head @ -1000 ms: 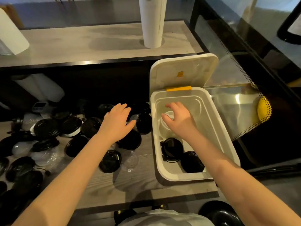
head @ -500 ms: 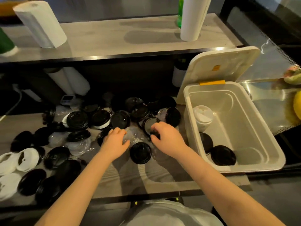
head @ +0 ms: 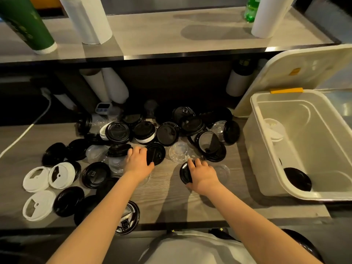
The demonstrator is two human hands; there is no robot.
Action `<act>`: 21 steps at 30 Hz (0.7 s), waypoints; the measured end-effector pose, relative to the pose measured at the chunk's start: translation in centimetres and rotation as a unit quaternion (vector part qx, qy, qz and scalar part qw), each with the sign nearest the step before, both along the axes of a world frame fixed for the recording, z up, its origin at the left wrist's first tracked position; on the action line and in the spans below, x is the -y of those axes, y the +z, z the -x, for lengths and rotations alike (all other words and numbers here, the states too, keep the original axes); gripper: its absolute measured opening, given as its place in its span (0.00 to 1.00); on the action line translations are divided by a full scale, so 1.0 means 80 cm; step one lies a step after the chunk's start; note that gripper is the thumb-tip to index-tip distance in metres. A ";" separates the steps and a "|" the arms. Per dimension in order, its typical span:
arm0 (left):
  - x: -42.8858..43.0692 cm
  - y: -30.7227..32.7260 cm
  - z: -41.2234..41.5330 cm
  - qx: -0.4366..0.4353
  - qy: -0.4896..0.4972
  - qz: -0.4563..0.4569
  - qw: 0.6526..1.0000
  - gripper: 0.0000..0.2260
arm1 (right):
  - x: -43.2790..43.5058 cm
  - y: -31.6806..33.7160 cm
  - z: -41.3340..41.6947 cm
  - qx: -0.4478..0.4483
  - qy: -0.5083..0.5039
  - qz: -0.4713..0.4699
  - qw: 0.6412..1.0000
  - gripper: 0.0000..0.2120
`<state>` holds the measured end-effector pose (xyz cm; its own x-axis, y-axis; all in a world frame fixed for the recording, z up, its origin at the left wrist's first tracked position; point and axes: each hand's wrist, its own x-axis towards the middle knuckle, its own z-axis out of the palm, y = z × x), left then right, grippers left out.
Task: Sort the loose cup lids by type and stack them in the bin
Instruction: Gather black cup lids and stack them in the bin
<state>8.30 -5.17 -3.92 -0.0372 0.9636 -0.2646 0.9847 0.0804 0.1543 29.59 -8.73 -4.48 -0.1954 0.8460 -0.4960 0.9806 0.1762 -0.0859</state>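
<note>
The loose lids [head: 167, 133] were found heaped on the wood-grain counter [head: 171, 199], just left of the open white bin [head: 254, 149].

The left hand [head: 139, 162] was curled on the rim of a flat black lid [head: 157, 154], with the thumb at its near edge. The right hand [head: 202, 175] was closed round a tilted black lid [head: 185, 173], fingers over the top edge and thumb below. Whether either lid had been lifted clear of the counter could not be told.

Three types were recorded:
- glossy black moulded discs with raised sip ports
- matt white lids [head: 61, 175] with cut-out openings
- thin clear lids [head: 179, 152], hard to make out against the grain

Inside the bin, a white stack [head: 274, 128] was noted at the far wall and a black stack [head: 298, 179] at the near corner.

The lids were judged very light, thin-walled and springy, with smooth surfaces likely to slip. A hold across the rim was judged soundest. The clear lids were judged liable to buckle if squeezed at the centre. Nested lids were judged likely to come up together.
</note>
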 end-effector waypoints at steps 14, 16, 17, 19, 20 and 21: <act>-0.008 -0.028 -0.017 -0.073 -0.185 -0.036 0.979 0.13 | -0.003 0.038 -0.004 -0.315 -0.180 -0.020 0.932 0.40; -0.009 -0.030 -0.016 -0.063 -0.188 -0.051 0.979 0.14 | -0.007 0.042 0.002 -0.339 -0.193 -0.028 0.920 0.41; -0.009 -0.029 -0.014 -0.052 -0.184 -0.059 0.980 0.14 | -0.008 0.043 0.005 -0.350 -0.196 -0.033 0.916 0.42; -0.009 -0.021 -0.008 0.006 -0.161 -0.090 0.983 0.13 | -0.013 0.047 0.011 -0.372 -0.198 -0.047 0.906 0.43; -0.008 -0.014 -0.003 0.055 -0.141 -0.121 0.981 0.11 | -0.015 0.050 0.014 -0.386 -0.199 -0.056 0.899 0.43; -0.007 -0.003 0.001 0.111 -0.114 -0.150 0.976 0.10 | -0.018 0.053 0.017 -0.402 -0.201 -0.066 0.891 0.43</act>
<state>8.24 -4.58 -4.20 0.2129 0.9756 0.0537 0.9115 -0.2181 0.3487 28.21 -7.28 -0.21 -0.1117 0.9682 -0.2237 0.5976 -0.1144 -0.7936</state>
